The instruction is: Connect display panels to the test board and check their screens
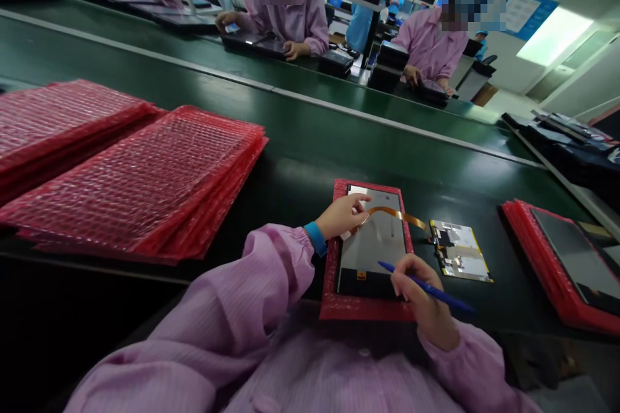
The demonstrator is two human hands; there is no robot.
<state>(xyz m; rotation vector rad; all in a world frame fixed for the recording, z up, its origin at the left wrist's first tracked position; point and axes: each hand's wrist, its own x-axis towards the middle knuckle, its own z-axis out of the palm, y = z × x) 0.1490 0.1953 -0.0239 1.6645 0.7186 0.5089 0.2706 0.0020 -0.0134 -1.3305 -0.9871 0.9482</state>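
Observation:
A flat screen panel (372,239) lies on a red bubble-wrap sheet (363,310) at the table's edge. My left hand (343,216), with a blue band at the wrist, is over the panel's upper left, its fingers bent near one end of an orange ribbon cable (411,218); what they grip, if anything, is hard to make out. The cable runs right to a circuit board assembly (462,250) on the dark table. My right hand (423,290) is closed around a blue pen (443,297) above the panel's lower right corner, its tip pointing left.
Stacks of red bubble-wrap sleeves (145,174) cover the left. Another panel (576,251) rests on red wrap at the right. A green surface with a pale strip (310,100) crosses behind, and people in pink work beyond it beside stacked dark devices (387,66).

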